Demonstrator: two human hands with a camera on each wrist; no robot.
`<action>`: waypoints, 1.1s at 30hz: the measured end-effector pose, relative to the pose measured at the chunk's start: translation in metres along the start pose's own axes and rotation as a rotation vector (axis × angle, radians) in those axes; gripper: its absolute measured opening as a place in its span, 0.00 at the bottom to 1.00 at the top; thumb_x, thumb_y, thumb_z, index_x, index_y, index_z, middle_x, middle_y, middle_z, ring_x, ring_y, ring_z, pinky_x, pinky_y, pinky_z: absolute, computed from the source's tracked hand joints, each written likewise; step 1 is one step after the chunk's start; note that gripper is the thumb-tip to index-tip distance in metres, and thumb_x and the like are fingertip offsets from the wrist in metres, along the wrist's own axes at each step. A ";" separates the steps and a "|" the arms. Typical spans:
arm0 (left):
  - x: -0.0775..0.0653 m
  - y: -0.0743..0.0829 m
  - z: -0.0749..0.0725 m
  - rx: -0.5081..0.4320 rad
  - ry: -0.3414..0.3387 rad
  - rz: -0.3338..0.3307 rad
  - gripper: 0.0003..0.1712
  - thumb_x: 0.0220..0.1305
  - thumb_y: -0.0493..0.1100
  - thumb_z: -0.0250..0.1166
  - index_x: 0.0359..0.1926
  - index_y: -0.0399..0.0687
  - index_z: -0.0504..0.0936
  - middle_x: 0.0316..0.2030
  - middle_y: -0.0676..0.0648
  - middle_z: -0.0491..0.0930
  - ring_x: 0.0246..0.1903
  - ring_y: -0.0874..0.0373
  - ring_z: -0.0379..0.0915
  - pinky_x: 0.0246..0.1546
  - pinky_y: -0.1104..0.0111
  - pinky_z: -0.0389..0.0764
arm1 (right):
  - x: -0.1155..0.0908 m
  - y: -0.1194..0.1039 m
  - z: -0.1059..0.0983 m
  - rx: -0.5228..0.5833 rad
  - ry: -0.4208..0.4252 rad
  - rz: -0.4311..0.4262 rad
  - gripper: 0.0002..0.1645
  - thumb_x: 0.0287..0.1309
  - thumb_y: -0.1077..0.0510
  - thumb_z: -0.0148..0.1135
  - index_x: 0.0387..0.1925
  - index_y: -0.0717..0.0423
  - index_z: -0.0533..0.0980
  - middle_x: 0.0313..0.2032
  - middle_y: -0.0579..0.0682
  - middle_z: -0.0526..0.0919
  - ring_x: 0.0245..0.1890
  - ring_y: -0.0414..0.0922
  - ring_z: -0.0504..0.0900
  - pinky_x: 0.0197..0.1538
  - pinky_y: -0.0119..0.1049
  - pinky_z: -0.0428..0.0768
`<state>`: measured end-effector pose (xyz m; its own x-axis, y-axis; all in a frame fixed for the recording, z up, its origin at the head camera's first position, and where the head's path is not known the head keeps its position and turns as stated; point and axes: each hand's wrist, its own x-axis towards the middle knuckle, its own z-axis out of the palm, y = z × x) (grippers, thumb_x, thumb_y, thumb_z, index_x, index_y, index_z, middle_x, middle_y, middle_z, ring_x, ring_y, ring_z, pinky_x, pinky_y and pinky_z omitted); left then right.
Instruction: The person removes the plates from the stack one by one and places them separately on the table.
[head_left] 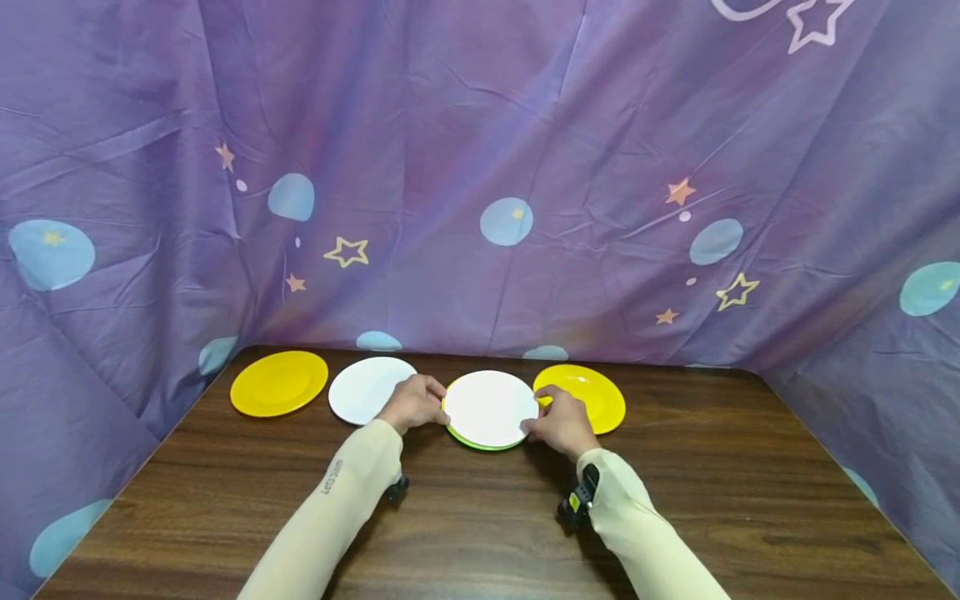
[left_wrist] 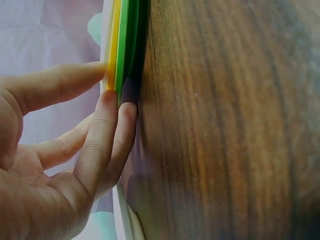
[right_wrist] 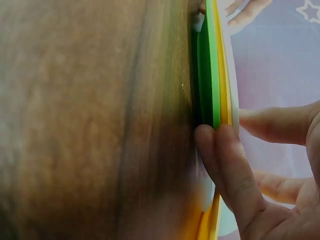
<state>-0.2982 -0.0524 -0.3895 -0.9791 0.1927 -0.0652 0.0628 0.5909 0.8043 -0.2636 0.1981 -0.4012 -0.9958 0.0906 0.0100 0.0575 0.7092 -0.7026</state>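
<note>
In the head view a stack of plates lies between my two hands, near the back of the table. Its top is a white plate (head_left: 491, 408); below it show the edges of a yellow plate (left_wrist: 114, 40) and a green plate (left_wrist: 131, 40). My left hand (head_left: 415, 402) grips the left rim, thumb at the upper edge and fingertips along the side and underneath. On the opposite rim, my right hand (head_left: 564, 423) pinches the stack, its thumb at the white plate and two fingers at the green underside.
Left of the stack, partly behind my left hand, lies another white plate (head_left: 363, 390). A yellow plate (head_left: 279, 383) is at the far left, and another yellow plate (head_left: 603, 398) sits behind my right hand. The wooden table (head_left: 465, 533) ends at a purple curtain (head_left: 450, 167).
</note>
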 end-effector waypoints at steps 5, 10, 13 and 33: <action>0.001 -0.001 0.001 -0.001 0.002 -0.001 0.24 0.42 0.30 0.77 0.45 0.36 0.84 0.35 0.43 0.85 0.34 0.57 0.77 0.36 0.72 0.77 | -0.002 -0.001 0.001 -0.036 0.015 -0.002 0.34 0.45 0.59 0.77 0.56 0.64 0.76 0.29 0.54 0.84 0.21 0.39 0.84 0.32 0.30 0.74; 0.000 0.000 0.001 0.006 0.004 -0.005 0.23 0.43 0.31 0.77 0.45 0.36 0.84 0.35 0.44 0.84 0.34 0.57 0.76 0.36 0.72 0.77 | -0.003 -0.001 0.001 -0.026 0.020 -0.004 0.35 0.44 0.59 0.77 0.56 0.63 0.77 0.29 0.54 0.83 0.22 0.39 0.84 0.33 0.30 0.74; 0.000 0.000 0.001 0.014 0.006 -0.002 0.23 0.43 0.31 0.77 0.45 0.37 0.84 0.35 0.44 0.83 0.34 0.57 0.76 0.36 0.72 0.76 | -0.004 -0.001 0.002 -0.010 0.015 0.000 0.35 0.43 0.60 0.77 0.56 0.62 0.77 0.30 0.55 0.82 0.23 0.40 0.84 0.34 0.30 0.74; 0.002 0.000 0.002 0.053 0.018 0.034 0.20 0.42 0.31 0.77 0.41 0.39 0.89 0.33 0.45 0.86 0.33 0.59 0.73 0.35 0.75 0.73 | -0.005 -0.002 0.000 -0.044 0.032 -0.009 0.34 0.42 0.58 0.78 0.54 0.61 0.79 0.31 0.56 0.84 0.35 0.48 0.78 0.46 0.38 0.76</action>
<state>-0.2993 -0.0506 -0.3913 -0.9794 0.2000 -0.0272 0.1062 0.6251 0.7733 -0.2585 0.1958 -0.4001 -0.9936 0.1063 0.0394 0.0526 0.7398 -0.6708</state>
